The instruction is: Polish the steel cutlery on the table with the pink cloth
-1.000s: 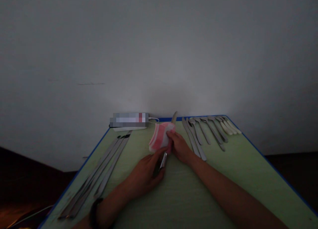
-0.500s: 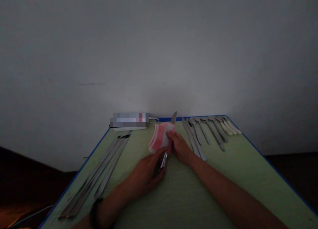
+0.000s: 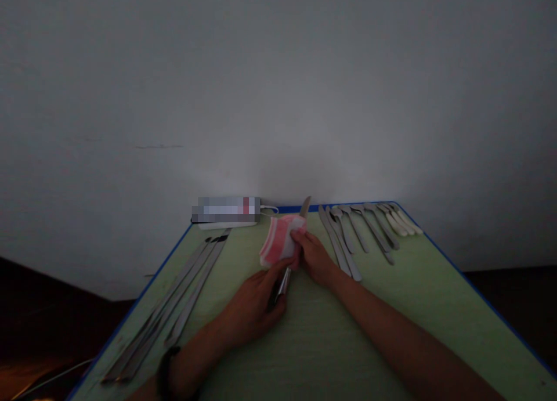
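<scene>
Two-handed hold on a table knife, observed at a small table set against a wall. The knife is at the middle of the far half of the table, slanting between the hands, its blade tip pointing toward the wall. The left hand is clamped on the handle, part of which shines between the digits. The right hand pinches a pink-and-white striped cloth around the blade: the thumb presses on the near face, while the other fingers are largely hidden, so their exact placement cannot be told. Only the end of the blade emerges above the cloth.

Good practice, in this onlooker's judgement, calls for a steady handle, pressure on the flats rather than the edge, and a full fold of cloth between skin and steel; any stroke is best run from handle toward tip. The loose corner at the left seems better gathered in, lest it catch.

To the right of the hands lie two table knives, then spoons and white-handled utensils; to the left, long flat metal pieces. A dark band circles the left wrist.
</scene>
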